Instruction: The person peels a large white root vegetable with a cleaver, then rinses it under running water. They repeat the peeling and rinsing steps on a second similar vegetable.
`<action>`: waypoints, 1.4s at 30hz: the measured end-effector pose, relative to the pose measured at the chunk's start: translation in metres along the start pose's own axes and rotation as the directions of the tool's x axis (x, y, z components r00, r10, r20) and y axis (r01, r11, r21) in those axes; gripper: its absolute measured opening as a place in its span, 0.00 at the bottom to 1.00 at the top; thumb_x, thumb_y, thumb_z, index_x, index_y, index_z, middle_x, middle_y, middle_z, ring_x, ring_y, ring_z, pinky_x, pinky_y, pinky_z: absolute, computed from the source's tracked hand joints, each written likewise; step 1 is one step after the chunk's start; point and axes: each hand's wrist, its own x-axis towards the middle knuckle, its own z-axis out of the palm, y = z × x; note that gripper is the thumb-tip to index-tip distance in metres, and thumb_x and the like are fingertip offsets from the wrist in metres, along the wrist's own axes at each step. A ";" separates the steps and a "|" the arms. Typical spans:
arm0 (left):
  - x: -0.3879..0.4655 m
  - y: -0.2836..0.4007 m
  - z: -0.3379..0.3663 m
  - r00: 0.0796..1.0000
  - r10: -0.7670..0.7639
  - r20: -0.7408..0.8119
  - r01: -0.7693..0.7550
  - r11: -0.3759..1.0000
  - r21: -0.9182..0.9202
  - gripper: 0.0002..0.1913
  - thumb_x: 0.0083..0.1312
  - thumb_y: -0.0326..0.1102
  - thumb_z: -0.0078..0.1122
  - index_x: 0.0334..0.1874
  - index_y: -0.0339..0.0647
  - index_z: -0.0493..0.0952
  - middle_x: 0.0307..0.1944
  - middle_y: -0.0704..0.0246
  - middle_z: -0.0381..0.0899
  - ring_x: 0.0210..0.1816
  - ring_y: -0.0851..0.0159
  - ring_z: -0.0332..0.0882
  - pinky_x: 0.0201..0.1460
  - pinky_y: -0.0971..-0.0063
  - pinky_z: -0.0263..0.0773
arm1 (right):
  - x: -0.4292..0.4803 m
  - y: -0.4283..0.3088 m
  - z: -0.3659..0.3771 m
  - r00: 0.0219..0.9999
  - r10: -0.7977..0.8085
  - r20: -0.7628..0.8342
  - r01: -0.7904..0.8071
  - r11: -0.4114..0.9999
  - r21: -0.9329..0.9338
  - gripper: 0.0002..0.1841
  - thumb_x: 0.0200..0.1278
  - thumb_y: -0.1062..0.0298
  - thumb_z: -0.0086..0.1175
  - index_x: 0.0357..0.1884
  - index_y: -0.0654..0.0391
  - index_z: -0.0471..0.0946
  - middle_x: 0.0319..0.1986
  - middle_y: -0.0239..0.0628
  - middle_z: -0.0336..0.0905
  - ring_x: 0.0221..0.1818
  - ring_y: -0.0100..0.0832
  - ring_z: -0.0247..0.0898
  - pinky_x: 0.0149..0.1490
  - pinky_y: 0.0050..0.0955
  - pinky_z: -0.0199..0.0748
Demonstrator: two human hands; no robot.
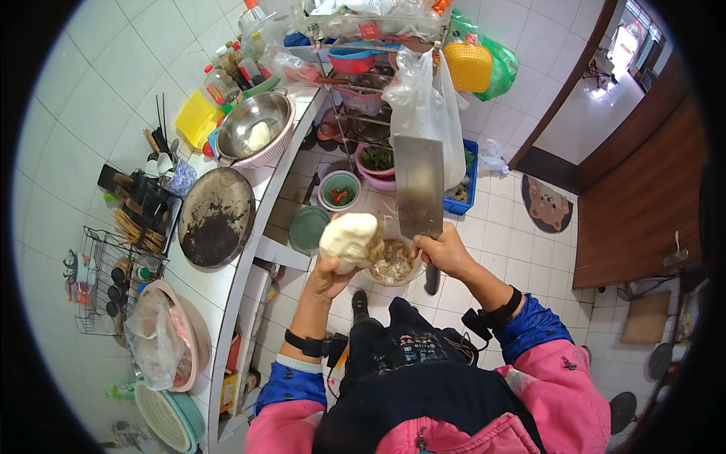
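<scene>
My left hand (328, 278) grips a large, lumpy, pale root vegetable (349, 239) from below; brownish skin shows on its right side. In my right hand (445, 251) is a Chinese cleaver (420, 184) held by its handle, the broad blade pointing away from me. A small gap separates the blade from the vegetable. Beneath both hands a bin (392, 265) on the floor holds peelings and other scraps. Another pale peeled piece (258, 136) lies in a steel bowl (229, 127) on the counter at the left.
A round, dark-stained cutting board (215, 218) rests on the tiled counter (227, 284), beside a knife block (136, 198). Basins (195, 335) stand nearer me. Ahead is a loaded rack with a hanging plastic bag (425, 108). Small tubs (339, 190) sit on the floor. A wooden door (641, 176) stands at the right.
</scene>
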 end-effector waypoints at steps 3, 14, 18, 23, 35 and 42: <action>0.013 -0.007 -0.004 0.994 0.016 -0.108 -0.033 0.986 -0.161 0.47 0.52 0.41 0.73 0.74 0.43 0.58 0.67 0.60 0.68 0.67 0.53 0.69 0.69 0.51 0.67 | -0.003 -0.003 0.013 0.996 0.048 -0.072 -0.032 0.979 0.202 0.09 0.66 0.73 0.52 0.28 0.64 0.77 0.20 0.35 0.77 0.19 0.21 0.68 0.25 0.21 0.66; 0.041 -0.033 0.028 0.961 0.218 -0.171 -0.198 0.972 0.129 0.38 0.57 0.29 0.68 0.70 0.41 0.60 0.61 0.62 0.71 0.62 0.60 0.73 0.65 0.63 0.71 | -0.002 -0.007 0.039 0.858 -0.509 -0.065 0.490 0.850 -0.193 0.17 0.64 0.80 0.52 0.56 0.67 0.74 0.45 0.50 0.80 0.37 0.37 0.81 0.43 0.32 0.79; 0.044 -0.042 0.036 0.926 0.276 -0.257 -0.222 0.950 0.218 0.38 0.60 0.27 0.66 0.71 0.41 0.57 0.60 0.65 0.68 0.61 0.65 0.71 0.63 0.69 0.71 | 0.011 -0.004 0.043 0.719 -0.695 -0.011 0.624 0.653 -0.429 0.25 0.62 0.83 0.50 0.63 0.67 0.69 0.60 0.62 0.69 0.59 0.60 0.71 0.61 0.40 0.73; 0.049 -0.051 0.037 0.836 0.461 -0.297 -0.234 0.789 0.568 0.41 0.56 0.24 0.66 0.71 0.39 0.54 0.60 0.65 0.65 0.61 0.65 0.69 0.64 0.70 0.68 | 0.019 0.003 0.054 0.797 -0.591 -0.125 0.510 0.769 -0.385 0.27 0.57 0.87 0.50 0.62 0.66 0.71 0.57 0.60 0.72 0.58 0.58 0.72 0.61 0.41 0.73; 0.061 -0.065 -0.008 0.840 0.474 -0.262 -0.370 0.856 0.362 0.30 0.67 0.32 0.63 0.68 0.38 0.59 0.60 0.65 0.66 0.60 0.66 0.68 0.63 0.72 0.68 | 0.049 0.027 0.059 0.619 -0.785 0.032 0.662 0.500 -0.559 0.27 0.52 0.84 0.55 0.59 0.70 0.70 0.55 0.61 0.73 0.57 0.58 0.73 0.60 0.42 0.74; 0.040 -0.059 0.041 0.815 0.479 -0.327 -0.317 0.840 0.439 0.41 0.54 0.25 0.66 0.71 0.36 0.55 0.61 0.62 0.67 0.60 0.62 0.70 0.65 0.67 0.69 | 0.077 0.043 0.030 0.842 -0.484 -0.240 0.402 0.858 -0.320 0.21 0.51 0.83 0.51 0.51 0.65 0.77 0.46 0.55 0.80 0.48 0.55 0.78 0.52 0.40 0.76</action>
